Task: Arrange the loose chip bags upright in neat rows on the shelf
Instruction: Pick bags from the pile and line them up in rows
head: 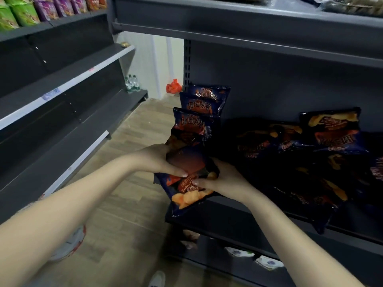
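A dark blue barbecue chip bag (189, 190) is held at the left end of the dark shelf (238, 222). My left hand (157, 160) grips its left side with the thumb across the front. My right hand (221, 181) grips its right side, thumb on the front too. Behind the held bag, three matching bags (199, 112) stand upright in a row toward the back panel. To the right, several loose bags (306, 162) lie flat and jumbled on the same shelf, some upside down.
An upper shelf (248, 30) overhangs the work area. Across the wooden aisle floor (128, 183), a grey shelving unit (62, 96) holds green and purple bags (31, 11) on top. Water bottles (132, 83) and a red bag (173, 87) sit at the aisle's end.
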The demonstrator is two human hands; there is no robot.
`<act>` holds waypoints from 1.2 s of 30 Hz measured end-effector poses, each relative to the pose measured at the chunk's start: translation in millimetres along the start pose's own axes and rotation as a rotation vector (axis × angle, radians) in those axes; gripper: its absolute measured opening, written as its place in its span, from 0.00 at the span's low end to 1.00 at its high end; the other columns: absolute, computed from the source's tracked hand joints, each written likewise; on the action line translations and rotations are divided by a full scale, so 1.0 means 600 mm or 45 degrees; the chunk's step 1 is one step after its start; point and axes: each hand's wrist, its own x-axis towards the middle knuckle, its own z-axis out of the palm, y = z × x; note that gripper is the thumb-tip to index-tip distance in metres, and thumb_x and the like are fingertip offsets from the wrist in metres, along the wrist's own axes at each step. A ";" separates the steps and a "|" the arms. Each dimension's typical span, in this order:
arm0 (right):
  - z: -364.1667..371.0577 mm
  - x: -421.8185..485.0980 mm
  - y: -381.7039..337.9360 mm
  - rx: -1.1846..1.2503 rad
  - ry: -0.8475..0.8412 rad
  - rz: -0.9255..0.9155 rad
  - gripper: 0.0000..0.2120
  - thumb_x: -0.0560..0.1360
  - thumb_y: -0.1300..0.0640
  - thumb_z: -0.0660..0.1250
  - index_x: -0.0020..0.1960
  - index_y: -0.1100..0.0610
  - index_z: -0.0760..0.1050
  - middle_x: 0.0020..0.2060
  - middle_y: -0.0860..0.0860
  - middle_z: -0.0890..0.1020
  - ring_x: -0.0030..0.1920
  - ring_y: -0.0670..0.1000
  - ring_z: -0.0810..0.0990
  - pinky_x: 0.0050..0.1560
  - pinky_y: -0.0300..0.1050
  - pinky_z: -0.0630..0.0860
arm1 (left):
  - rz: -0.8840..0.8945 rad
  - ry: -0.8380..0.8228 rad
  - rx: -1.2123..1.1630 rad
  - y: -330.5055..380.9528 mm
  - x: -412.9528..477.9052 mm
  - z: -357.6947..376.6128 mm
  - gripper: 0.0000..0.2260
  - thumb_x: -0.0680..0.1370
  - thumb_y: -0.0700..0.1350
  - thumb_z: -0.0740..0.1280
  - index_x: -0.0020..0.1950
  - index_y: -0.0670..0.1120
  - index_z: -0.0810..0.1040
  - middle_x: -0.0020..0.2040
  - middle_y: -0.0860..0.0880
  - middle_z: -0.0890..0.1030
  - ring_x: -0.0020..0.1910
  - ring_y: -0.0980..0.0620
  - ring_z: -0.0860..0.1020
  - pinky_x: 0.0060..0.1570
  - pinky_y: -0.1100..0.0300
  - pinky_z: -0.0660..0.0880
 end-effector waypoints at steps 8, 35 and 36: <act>0.045 0.019 0.015 0.219 0.367 0.023 0.22 0.72 0.54 0.71 0.62 0.44 0.67 0.49 0.35 0.75 0.50 0.35 0.74 0.45 0.23 0.68 | 0.181 0.436 -0.270 -0.043 0.011 -0.031 0.22 0.67 0.53 0.74 0.58 0.59 0.72 0.52 0.57 0.79 0.42 0.60 0.80 0.36 0.62 0.79; 0.142 0.098 0.010 -0.172 0.917 0.168 0.41 0.71 0.42 0.54 0.77 0.49 0.37 0.76 0.50 0.56 0.73 0.53 0.61 0.64 0.58 0.71 | 0.500 0.611 -0.335 -0.119 0.090 0.071 0.42 0.71 0.49 0.72 0.72 0.64 0.45 0.62 0.72 0.63 0.56 0.73 0.70 0.49 0.79 0.68; 0.143 0.099 0.010 -0.181 0.921 0.180 0.41 0.70 0.40 0.53 0.77 0.48 0.38 0.76 0.50 0.56 0.73 0.53 0.61 0.64 0.58 0.70 | 0.490 0.604 -0.328 -0.120 0.090 0.072 0.42 0.72 0.48 0.72 0.70 0.67 0.43 0.63 0.69 0.64 0.55 0.71 0.70 0.49 0.80 0.67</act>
